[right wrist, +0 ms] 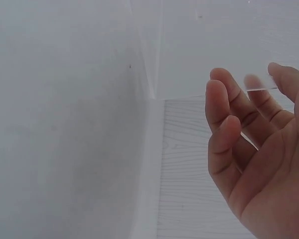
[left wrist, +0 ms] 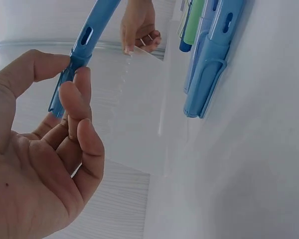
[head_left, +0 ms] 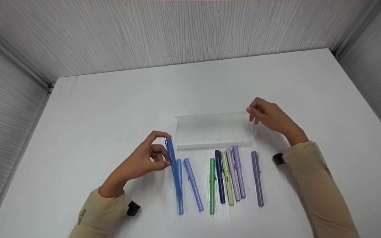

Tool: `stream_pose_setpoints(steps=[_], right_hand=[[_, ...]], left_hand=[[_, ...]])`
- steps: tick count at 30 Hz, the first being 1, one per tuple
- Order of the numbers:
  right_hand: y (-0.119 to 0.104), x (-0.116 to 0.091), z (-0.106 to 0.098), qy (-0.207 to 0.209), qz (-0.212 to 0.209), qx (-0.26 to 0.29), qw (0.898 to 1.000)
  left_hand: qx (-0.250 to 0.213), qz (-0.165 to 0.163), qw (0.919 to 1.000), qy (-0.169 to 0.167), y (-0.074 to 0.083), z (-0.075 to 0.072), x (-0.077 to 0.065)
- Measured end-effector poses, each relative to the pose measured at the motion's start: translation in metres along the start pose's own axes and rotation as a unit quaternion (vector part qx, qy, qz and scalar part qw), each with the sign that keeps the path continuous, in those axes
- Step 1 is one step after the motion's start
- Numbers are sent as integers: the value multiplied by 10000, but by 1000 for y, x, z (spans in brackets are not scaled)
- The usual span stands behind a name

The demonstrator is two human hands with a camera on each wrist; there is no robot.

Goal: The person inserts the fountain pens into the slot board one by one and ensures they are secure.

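Observation:
My left hand (head_left: 137, 162) pinches a blue pen (head_left: 175, 170) near its clip end, holding it tilted over the lighter blue pen (head_left: 180, 185) on the table. In the left wrist view the held blue pen (left wrist: 92, 35) runs up between thumb and fingers. At the far side, my right hand (head_left: 268, 115) pinches the upper right corner of a clear plastic pouch (head_left: 213, 129). From the right wrist, thumb and forefinger grip the edge of the clear pouch (right wrist: 189, 59), the other fingers curling loosely below it.
A row of pens lies in front of the pouch: a periwinkle pen (head_left: 194, 186), a green pen (head_left: 212, 191), a navy pen (head_left: 220, 181), a yellow-green pen (head_left: 228, 185), several purple ones and a grey-purple pen (head_left: 257, 181) at the right. The white table (head_left: 111, 99) meets a wood-grain panel (head_left: 177, 33) behind.

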State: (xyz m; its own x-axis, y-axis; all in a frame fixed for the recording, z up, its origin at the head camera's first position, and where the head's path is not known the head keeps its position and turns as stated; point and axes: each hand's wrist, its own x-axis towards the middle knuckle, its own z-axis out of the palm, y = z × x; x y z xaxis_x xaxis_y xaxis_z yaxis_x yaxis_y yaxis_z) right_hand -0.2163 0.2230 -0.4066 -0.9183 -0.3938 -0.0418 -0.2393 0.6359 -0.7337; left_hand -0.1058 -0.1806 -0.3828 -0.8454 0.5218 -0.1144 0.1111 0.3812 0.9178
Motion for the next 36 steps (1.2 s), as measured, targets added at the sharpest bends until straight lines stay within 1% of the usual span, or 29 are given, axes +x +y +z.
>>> stream_pose_setpoints(steps=[5,10,16,21,26,29,31,36], right_hand=[[0,1,0,17,-36,9,10000],[0,0,1,14,52,-2,10000],[0,-1,2,-15,83,-13,10000],[0,-1,1,18,71,-68,10000],[0,0,1,-8,120,-51,9999],[-1,0,1,-11,146,-48,9999],[-1,0,2,10,139,-50,9999],[0,0,2,49,100,-82,9999]], left_hand=[[137,302,9985,429,5,0,5],[378,460,9934,986,10,3,11],[719,781,9811,1616,15,6,16],[1122,1029,9693,1930,19,7,20],[1691,1082,9536,2246,21,9,24],[2038,1092,9421,2429,21,10,27],[2277,1211,9316,2561,21,10,30],[2814,1545,9007,2927,20,11,39]])
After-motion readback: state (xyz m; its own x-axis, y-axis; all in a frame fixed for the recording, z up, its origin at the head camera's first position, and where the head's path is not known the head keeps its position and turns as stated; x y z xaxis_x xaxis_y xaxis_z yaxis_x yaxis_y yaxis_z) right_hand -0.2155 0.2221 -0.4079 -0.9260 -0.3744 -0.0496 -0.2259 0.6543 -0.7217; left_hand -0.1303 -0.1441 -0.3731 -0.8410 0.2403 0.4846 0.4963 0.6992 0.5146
